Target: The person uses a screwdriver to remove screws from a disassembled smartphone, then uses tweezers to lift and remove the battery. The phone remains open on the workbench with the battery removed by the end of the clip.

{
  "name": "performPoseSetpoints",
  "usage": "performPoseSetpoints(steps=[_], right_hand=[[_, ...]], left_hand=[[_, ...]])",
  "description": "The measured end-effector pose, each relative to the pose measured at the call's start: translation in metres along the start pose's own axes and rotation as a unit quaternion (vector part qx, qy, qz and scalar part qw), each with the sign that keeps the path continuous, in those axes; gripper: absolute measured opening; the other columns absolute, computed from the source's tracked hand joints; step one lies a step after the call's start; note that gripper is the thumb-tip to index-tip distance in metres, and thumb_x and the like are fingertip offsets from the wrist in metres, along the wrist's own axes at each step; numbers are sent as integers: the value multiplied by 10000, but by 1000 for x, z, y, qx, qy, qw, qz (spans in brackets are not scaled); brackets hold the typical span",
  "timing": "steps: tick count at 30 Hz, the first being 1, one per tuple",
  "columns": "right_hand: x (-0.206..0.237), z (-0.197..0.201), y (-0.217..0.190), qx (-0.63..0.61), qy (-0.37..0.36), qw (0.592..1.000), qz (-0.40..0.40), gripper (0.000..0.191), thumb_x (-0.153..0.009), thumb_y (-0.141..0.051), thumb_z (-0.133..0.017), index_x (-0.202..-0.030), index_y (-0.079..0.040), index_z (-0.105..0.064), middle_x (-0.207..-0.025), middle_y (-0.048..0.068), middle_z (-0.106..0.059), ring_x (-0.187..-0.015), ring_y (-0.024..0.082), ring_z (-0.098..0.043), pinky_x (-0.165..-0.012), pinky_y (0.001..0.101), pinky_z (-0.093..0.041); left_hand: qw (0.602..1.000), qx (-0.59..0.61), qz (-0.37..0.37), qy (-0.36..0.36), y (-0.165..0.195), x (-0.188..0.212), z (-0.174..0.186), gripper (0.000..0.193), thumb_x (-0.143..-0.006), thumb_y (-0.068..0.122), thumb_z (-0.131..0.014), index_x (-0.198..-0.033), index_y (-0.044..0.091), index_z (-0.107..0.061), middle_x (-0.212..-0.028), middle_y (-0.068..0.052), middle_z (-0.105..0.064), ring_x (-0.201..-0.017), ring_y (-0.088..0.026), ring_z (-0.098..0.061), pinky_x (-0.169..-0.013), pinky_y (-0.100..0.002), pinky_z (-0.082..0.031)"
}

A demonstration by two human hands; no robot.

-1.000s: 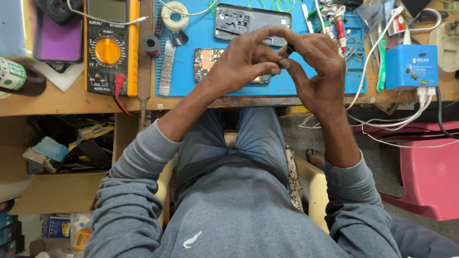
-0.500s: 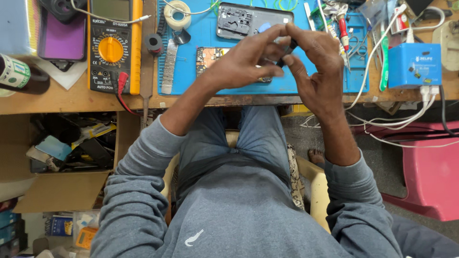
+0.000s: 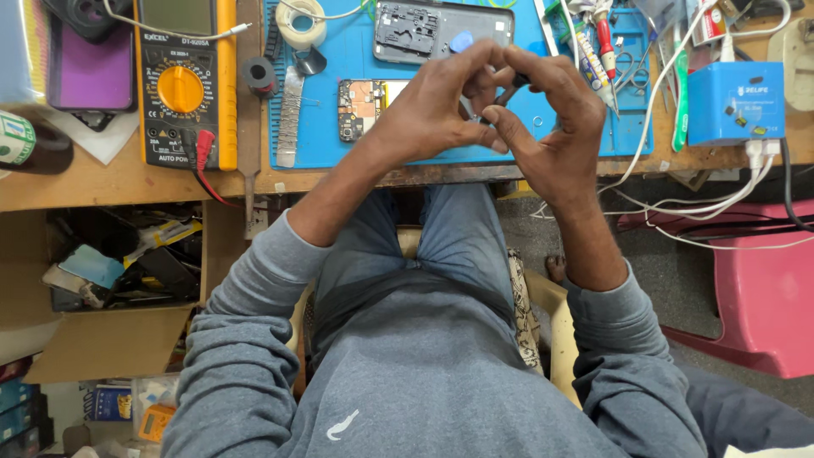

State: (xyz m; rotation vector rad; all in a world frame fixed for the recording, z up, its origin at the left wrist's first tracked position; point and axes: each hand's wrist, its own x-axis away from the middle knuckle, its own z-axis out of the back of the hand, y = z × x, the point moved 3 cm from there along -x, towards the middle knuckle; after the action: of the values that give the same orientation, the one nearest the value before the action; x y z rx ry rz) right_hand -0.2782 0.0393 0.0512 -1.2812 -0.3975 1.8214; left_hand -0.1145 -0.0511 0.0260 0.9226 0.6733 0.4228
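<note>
Both my hands meet over the blue work mat (image 3: 331,140), fingertips pressed together. My left hand (image 3: 437,106) and my right hand (image 3: 555,127) pinch a small dark part (image 3: 515,81) between thumbs and forefingers; it is mostly hidden, so its kind is unclear. Just behind the fingers lies an opened phone housing (image 3: 424,30) with a blue pick on it. A bare circuit board (image 3: 363,108) lies on the mat to the left of my left hand.
A yellow multimeter (image 3: 182,85) with red and black leads, a tape roll (image 3: 301,21) and a purple phone (image 3: 76,64) sit at the left. Tools, white cables and a blue box (image 3: 733,102) crowd the right. Below are an open cardboard box (image 3: 110,339) and a pink stool (image 3: 763,297).
My hands stay joined at the fingertips and have drifted slightly toward the phone housing. The fingers have shifted a little around the small part.
</note>
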Motion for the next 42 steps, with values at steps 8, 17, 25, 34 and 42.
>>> performPoseSetpoints(steps=[8,17,25,34,42], right_hand=[[8,-5,1,-15,2,1000,-27,630,-992,110,-793,-1522,-87,-515,-1212,74,-686,-1080,150,-663,-964,287,-547],[12,-6,-3,99,-9,995,21,842,-889,134,-805,-1569,-129,-384,-1224,126,-628,-1158,240,-675,-1002,345,-581],[15,-3,13,-75,2,997,-14,818,-1040,251,-644,-1622,-172,-255,-1256,132,-612,-1210,224,-693,-1066,338,-650],[25,1,25,-163,126,975,-85,849,-1068,243,-665,-1645,-160,-190,-1270,105,-609,-1136,192,-660,-1060,330,-594],[28,-3,46,-133,223,963,-77,842,-1097,194,-671,-1680,-129,-156,-1241,100,-588,-1082,156,-638,-1004,300,-572]], left_hand=[[998,19,-43,32,9,0,4,529,-785,104,-946,-1158,59,-574,-823,-65,-676,-777,-145,-710,-671,-313,-592],[983,-181,-38,22,7,28,7,128,-894,12,-707,-996,53,-642,-953,-97,-685,-938,-308,-687,-795,-444,-547],[972,-233,-18,2,13,24,2,76,-879,67,-706,-943,73,-664,-950,-96,-658,-923,-314,-657,-796,-463,-529],[973,-225,7,48,13,14,5,101,-904,151,-731,-902,72,-669,-924,-98,-671,-885,-331,-667,-722,-484,-525],[922,-381,-12,72,-31,-63,40,58,-891,73,-673,-863,120,-694,-938,-89,-675,-923,-336,-678,-730,-488,-537]])
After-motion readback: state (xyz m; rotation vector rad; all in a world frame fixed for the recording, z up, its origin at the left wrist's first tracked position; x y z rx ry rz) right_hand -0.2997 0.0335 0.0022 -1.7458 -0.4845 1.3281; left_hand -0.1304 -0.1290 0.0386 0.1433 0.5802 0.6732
